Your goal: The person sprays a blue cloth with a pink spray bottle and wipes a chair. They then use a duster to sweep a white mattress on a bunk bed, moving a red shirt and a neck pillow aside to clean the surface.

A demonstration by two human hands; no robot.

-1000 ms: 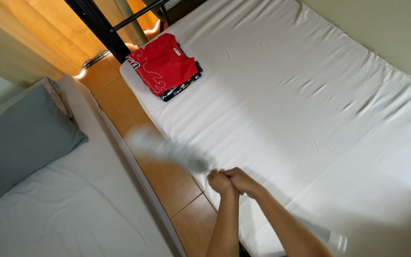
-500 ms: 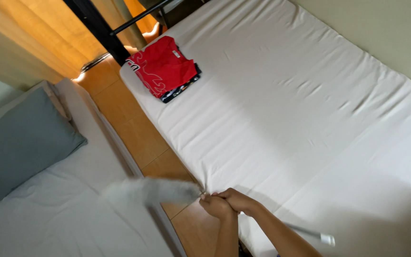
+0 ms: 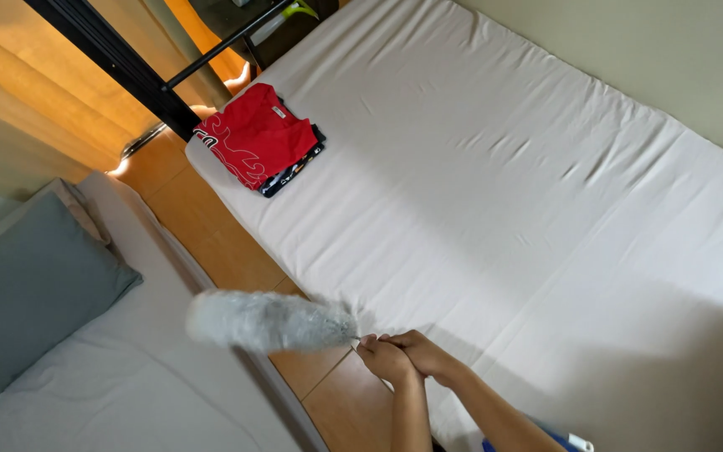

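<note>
My left hand (image 3: 385, 360) and my right hand (image 3: 425, 351) are pressed together, both closed round the thin handle of a fluffy white duster (image 3: 268, 321). The duster head sticks out to the left of my hands, over the gap between the two beds and the edge of the left bed. My hands hover at the near side edge of the large white mattress (image 3: 529, 209). Both forearms come in from the bottom of the view.
A folded red garment (image 3: 254, 138) lies on darker folded clothes at the mattress's far left corner. A second bed with a white sheet (image 3: 119, 393) and a grey pillow (image 3: 31, 285) is on the left. A strip of wooden floor (image 3: 211, 226) runs between them. Black metal bars (image 3: 127, 67) stand at the back.
The duster head has swung down and to the left, from over the mattress edge to over the gap and left bed. My hands stay clasped on the handle.
</note>
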